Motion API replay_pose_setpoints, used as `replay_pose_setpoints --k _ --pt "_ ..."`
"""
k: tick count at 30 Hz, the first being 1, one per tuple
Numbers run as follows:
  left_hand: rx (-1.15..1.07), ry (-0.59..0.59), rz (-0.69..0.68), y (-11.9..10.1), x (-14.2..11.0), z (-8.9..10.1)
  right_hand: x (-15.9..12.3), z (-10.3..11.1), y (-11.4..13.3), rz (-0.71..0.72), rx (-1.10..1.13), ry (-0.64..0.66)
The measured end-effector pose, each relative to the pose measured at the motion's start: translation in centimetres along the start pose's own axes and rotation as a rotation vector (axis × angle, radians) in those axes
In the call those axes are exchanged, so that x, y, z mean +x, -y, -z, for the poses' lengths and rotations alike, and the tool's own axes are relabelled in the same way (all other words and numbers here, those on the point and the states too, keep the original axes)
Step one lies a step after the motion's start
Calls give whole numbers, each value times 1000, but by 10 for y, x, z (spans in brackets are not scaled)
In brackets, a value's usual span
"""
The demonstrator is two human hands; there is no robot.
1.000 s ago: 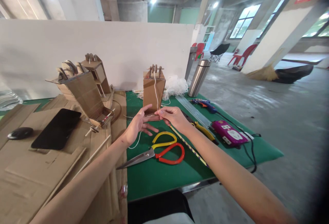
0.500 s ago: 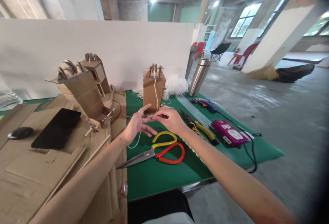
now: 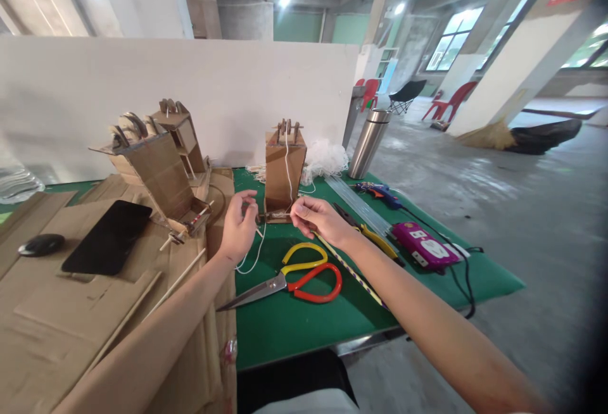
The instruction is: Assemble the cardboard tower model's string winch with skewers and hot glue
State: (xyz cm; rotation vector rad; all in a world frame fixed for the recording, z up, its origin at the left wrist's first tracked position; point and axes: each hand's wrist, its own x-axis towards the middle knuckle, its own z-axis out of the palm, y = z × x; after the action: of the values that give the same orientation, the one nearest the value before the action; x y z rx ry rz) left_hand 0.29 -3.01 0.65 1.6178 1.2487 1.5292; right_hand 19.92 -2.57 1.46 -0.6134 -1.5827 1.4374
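Note:
A cardboard tower (image 3: 284,170) stands upright at mid-table with round discs on a stick across its top. White string (image 3: 287,167) runs over these discs and down its front to my right fingertips. My right hand (image 3: 316,219) is closed in a pinch on that string, beside the right end of the stick axle (image 3: 278,214) low on the tower. Some string is wound on this axle. My left hand (image 3: 241,227) is just left of the axle's other end, fingers bent, thumb and forefinger apart, nothing visible between them. A loose string loop hangs below it.
Scissors (image 3: 289,281) with yellow and red handles lie in front. To the right are pliers (image 3: 377,240), glue sticks (image 3: 358,202), a glue gun (image 3: 380,194), a purple box (image 3: 422,246) and a steel flask (image 3: 369,142). Other cardboard towers (image 3: 159,170), a phone (image 3: 108,237) and a mouse (image 3: 42,245) are left.
My left hand has drawn back left from the axle, its spread fingers now bent. My right hand has shifted slightly right, staying at the string, so the axle shows between the hands.

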Motion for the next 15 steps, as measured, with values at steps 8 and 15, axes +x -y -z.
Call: replay_pose_setpoints --k 8,15 --pt "160 159 -271 -4 -10 -2 3 1 -8 -82 -12 -49" --pt "150 278 -303 -8 -15 -5 3 0 -12 -126 -26 -76"
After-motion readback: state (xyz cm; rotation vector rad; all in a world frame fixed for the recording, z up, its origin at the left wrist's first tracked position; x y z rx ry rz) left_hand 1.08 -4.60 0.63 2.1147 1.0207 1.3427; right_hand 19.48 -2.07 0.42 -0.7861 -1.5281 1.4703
